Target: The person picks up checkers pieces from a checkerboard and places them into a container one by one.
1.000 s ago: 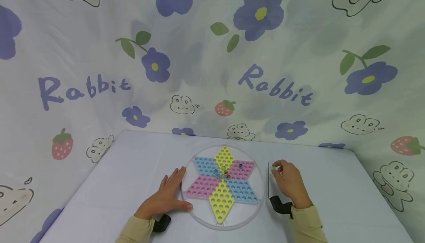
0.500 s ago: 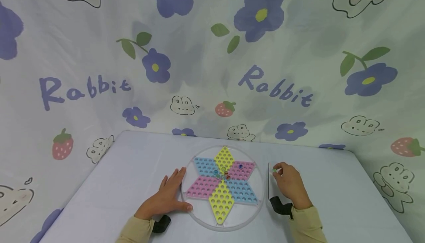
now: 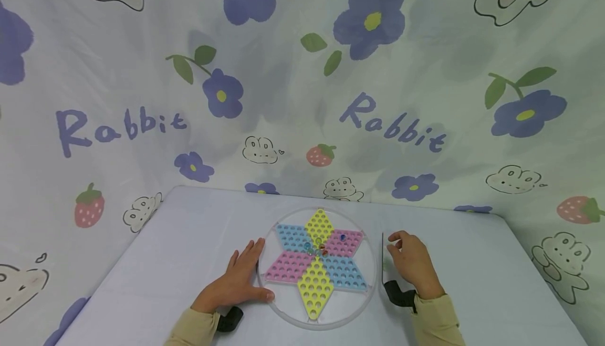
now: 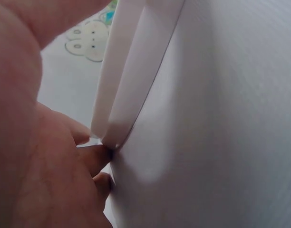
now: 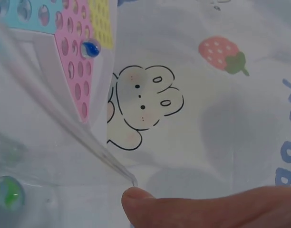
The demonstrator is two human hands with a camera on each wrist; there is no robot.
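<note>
A Chinese checkers board (image 3: 307, 324), round with a yellow, blue and pink star of holes, lies on the table. Several glass marbles (image 3: 324, 252) cluster at its centre. One blue marble (image 3: 342, 237) sits on the upper right pink point, also seen in the right wrist view. My left hand (image 3: 236, 278) rests with spread fingers against the board's left rim. Right of the board, my right hand (image 3: 412, 259) has bent fingers, thumb and forefinger apart, nothing between them. Beside it, a clear container (image 5: 83, 134) shows its rim; a green marble (image 5: 10, 192) lies inside.
The white table (image 3: 203, 230) meets a printed cloth backdrop (image 3: 293, 99) behind the board. Black wrist mounts (image 3: 399, 293) sit at both cuffs, the right one close to the clear container.
The green marble has left my right fingertips and dropped lower, into the clear container. My thumb and forefinger have parted. The left hand and board have stayed put.
</note>
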